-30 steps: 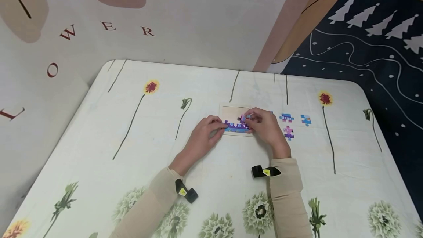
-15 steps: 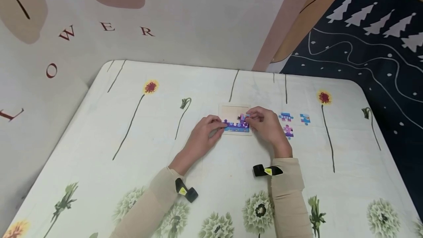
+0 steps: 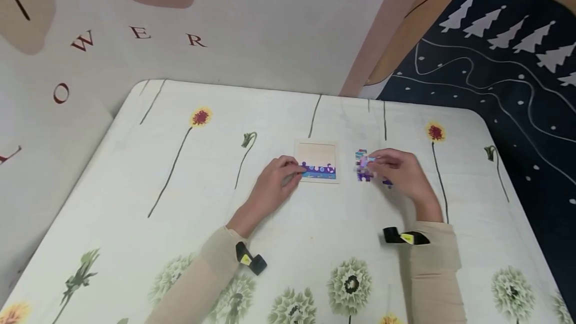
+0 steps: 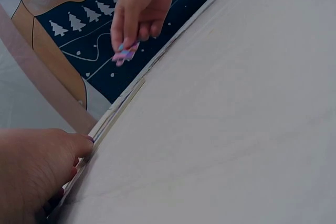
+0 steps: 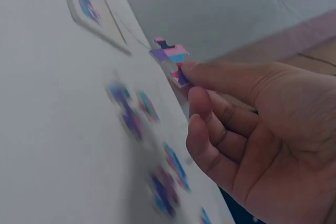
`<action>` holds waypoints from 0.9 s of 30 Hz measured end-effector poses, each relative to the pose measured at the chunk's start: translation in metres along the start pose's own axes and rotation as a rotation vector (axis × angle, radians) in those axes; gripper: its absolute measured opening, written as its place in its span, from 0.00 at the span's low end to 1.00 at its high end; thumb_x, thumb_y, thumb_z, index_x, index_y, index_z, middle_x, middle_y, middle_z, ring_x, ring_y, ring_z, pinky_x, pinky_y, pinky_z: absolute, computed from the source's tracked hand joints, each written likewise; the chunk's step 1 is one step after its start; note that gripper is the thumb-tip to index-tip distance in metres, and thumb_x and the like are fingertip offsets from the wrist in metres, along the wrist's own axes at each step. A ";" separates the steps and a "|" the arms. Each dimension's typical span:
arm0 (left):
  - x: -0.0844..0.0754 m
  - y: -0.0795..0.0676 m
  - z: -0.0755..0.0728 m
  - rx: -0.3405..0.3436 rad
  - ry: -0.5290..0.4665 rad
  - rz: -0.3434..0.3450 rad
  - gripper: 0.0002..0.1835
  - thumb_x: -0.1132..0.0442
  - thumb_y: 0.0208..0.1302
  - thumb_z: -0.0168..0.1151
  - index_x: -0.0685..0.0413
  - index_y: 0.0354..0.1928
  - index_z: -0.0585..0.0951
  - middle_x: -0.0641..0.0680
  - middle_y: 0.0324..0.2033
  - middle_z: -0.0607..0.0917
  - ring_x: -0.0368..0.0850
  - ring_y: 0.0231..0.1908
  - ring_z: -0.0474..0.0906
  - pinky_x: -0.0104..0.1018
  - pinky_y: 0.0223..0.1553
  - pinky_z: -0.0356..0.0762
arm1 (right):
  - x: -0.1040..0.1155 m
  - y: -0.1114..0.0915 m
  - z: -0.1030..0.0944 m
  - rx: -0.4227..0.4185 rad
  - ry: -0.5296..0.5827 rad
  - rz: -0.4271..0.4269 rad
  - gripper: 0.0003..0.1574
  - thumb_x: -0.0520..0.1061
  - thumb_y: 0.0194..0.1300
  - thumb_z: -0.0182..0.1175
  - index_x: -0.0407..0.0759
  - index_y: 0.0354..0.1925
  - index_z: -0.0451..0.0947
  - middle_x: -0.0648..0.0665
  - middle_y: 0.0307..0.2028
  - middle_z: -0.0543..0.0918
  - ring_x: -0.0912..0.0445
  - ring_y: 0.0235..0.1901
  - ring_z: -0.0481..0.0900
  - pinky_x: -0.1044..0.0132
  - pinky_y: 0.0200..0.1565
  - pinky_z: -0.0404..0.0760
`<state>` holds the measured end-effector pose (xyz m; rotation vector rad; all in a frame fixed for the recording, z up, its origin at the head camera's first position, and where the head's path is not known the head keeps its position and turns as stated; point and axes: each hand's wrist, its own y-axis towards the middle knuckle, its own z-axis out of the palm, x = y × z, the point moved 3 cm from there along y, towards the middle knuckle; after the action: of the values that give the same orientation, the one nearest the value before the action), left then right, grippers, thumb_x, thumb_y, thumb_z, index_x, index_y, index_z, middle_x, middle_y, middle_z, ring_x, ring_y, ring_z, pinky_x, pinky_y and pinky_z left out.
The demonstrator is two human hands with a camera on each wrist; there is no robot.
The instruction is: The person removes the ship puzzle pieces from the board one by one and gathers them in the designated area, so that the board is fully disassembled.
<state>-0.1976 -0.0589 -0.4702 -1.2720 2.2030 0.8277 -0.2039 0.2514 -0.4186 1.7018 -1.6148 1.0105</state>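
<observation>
A shallow, pale puzzle board (image 3: 317,152) lies on the table, its lower part covered by a strip of purple-and-blue puzzle pieces (image 3: 320,172). At its left edge my left hand (image 3: 275,184) grips the board, fingertips over the end of the strip and thumb low at the edge. To the right of the board, my right hand (image 3: 401,173) pinches a pink, purple and blue puzzle piece (image 5: 173,53) between thumb and finger, raised off the table. Beneath that hand lie several loose puzzle pieces (image 5: 126,109), partly hidden in the head view and blurred in the right wrist view.
The table carries a white cloth (image 3: 189,164) printed with flowers. A pale wall (image 3: 270,29) rises behind it. To the right hangs a dark sheet (image 3: 495,84) with white trees. Each wrist wears a black camera (image 3: 252,260).
My right hand has lifted a puzzle piece off the upper right of the strip and carried it right, above the loose pieces. My left hand stays at the board's left edge.
</observation>
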 end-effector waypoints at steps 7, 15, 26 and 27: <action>0.000 0.000 -0.002 0.001 -0.004 -0.005 0.10 0.64 0.71 0.67 0.52 0.51 0.90 0.51 0.51 0.82 0.49 0.49 0.77 0.42 0.51 0.77 | -0.027 -0.025 -0.060 -0.031 -0.093 0.074 0.19 0.45 0.74 0.65 0.33 0.56 0.82 0.49 0.33 0.87 0.56 0.30 0.78 0.66 0.32 0.77; 0.001 0.000 -0.001 0.011 -0.015 -0.010 0.10 0.64 0.72 0.66 0.52 0.52 0.90 0.51 0.52 0.82 0.49 0.50 0.77 0.43 0.52 0.77 | -0.065 -0.038 -0.085 0.014 -0.080 0.202 0.22 0.44 0.74 0.64 0.30 0.58 0.81 0.67 0.36 0.86 0.69 0.36 0.83 0.75 0.39 0.81; 0.001 -0.001 0.000 0.005 -0.011 -0.003 0.10 0.64 0.72 0.66 0.52 0.51 0.90 0.51 0.52 0.82 0.49 0.49 0.77 0.43 0.51 0.77 | -0.077 -0.035 -0.078 0.018 -0.151 0.246 0.26 0.47 0.74 0.64 0.29 0.60 0.80 0.58 0.37 0.85 0.63 0.32 0.79 0.71 0.35 0.80; 0.001 -0.001 -0.001 0.005 -0.009 -0.001 0.10 0.64 0.72 0.66 0.52 0.51 0.90 0.51 0.52 0.82 0.49 0.49 0.77 0.43 0.51 0.77 | -0.077 -0.034 -0.078 0.017 -0.160 0.248 0.25 0.47 0.74 0.64 0.30 0.60 0.80 0.56 0.36 0.85 0.61 0.32 0.78 0.71 0.34 0.80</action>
<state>-0.1972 -0.0600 -0.4704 -1.2640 2.1959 0.8261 -0.1790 0.3618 -0.4371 1.6579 -1.9641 1.0271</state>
